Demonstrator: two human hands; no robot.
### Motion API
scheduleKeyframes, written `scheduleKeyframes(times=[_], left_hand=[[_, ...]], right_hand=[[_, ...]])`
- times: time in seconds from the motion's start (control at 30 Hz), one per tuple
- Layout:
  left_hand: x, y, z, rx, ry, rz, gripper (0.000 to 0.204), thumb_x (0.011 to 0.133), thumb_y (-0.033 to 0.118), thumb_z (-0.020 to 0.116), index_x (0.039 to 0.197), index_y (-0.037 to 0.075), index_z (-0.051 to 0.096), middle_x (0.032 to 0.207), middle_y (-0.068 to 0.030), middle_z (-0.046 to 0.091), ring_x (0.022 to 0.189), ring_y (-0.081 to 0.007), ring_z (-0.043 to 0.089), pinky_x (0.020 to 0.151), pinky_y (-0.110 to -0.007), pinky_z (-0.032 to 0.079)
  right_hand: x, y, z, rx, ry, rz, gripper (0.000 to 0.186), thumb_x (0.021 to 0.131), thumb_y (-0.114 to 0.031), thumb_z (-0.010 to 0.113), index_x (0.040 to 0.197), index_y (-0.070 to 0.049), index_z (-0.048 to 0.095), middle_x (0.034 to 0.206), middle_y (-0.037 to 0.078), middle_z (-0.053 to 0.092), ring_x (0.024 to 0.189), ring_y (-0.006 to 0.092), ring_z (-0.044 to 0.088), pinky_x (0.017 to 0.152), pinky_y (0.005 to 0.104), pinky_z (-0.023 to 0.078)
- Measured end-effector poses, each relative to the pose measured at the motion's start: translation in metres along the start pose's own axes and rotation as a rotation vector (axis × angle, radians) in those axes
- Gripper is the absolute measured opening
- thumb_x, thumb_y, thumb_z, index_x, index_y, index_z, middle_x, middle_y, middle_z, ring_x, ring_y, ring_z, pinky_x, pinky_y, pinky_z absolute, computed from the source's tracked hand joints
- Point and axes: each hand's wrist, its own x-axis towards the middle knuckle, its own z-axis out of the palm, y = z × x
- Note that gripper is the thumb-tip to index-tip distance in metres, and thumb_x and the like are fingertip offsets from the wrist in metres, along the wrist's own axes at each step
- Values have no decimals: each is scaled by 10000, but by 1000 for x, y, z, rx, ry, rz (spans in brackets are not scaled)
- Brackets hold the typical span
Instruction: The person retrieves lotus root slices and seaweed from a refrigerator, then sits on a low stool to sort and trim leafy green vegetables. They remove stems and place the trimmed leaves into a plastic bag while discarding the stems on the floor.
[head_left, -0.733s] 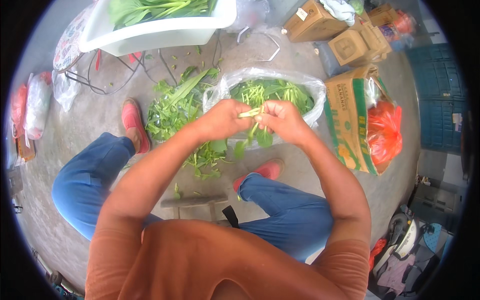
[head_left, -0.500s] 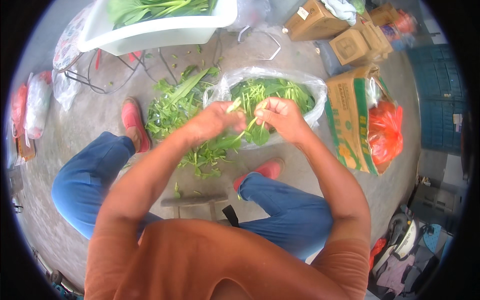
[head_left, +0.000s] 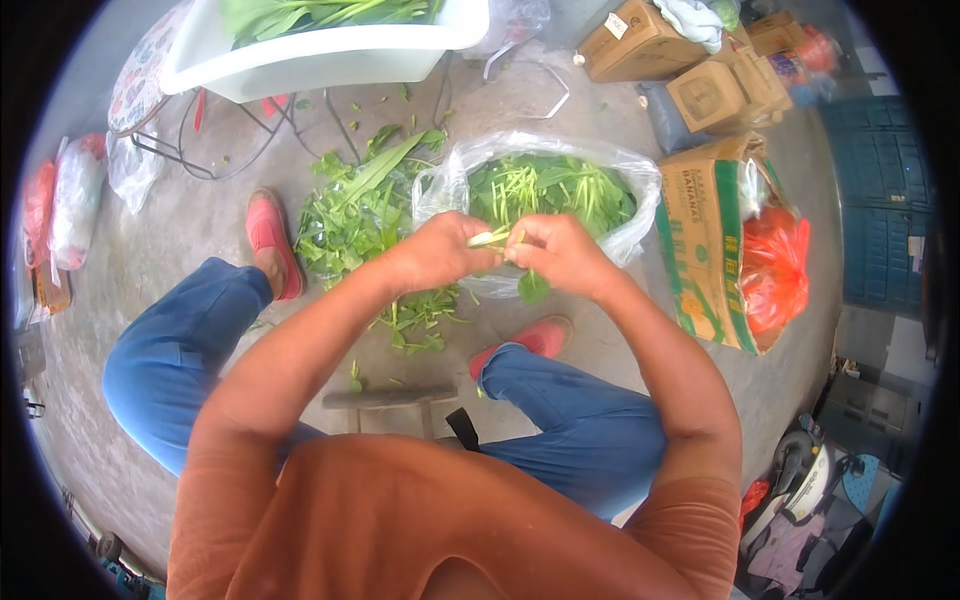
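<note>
My hands are together in front of the near edge of a clear plastic bag [head_left: 645, 205]. Pale green stems [head_left: 488, 239] stick out of my left hand [head_left: 440, 252], whose fingers are closed around them. My right hand [head_left: 562, 256], closed in a pinch, grips a leafy green by its stem, right against the left fingertips. One leaf [head_left: 533, 288] hangs below the right fingers. Inside the bag lies a heap of leafy greens [head_left: 550, 188], with stems and leaves mixed. Loose leaves [head_left: 345, 222] are spread on the floor to the left of the bag.
A white tub [head_left: 330, 70] of greens stands at the far left, beside a round patterned stool [head_left: 143, 75]. To the right is an open carton [head_left: 702, 225] with a red plastic bag [head_left: 775, 270]. Cardboard boxes [head_left: 640, 45] stand behind it. A low wooden stool [head_left: 390, 400] is between my legs.
My left hand has moved slightly right and closer to the right hand. The leafy piece that stretched between the hands now shows only as a leaf below the right fingers.
</note>
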Motion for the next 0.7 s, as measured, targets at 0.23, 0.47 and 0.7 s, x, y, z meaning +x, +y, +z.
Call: scheduleKeyframes(times=[0.23, 0.47, 0.7], left_hand=[[-16, -13, -19, 534, -152, 27, 184, 792, 163, 623, 913, 25, 628, 757, -136, 625, 694, -198, 558, 692, -345, 449], [-26, -43, -64, -171, 264, -231, 248, 864, 214, 561, 1008, 15, 588, 822, -79, 619, 772, -162, 563, 725, -312, 446], [-26, -45, -71, -456, 343, -259, 175, 881, 212, 531, 904, 39, 523, 678, -22, 529, 586, -103, 465, 567, -243, 391]], right_hand=[[8, 3, 33, -685, -78, -82, 95, 764, -104, 560, 814, -25, 546, 799, 191, 584, 723, 358, 572, 635, 413, 463], [38, 37, 67, 78, 4, 36, 199, 747, -94, 610, 942, -52, 599, 841, 157, 631, 758, 241, 628, 673, 309, 494], [107, 90, 25, -629, 459, 416, 175, 726, -159, 621, 886, -90, 629, 866, 103, 647, 812, 250, 616, 714, 349, 485]])
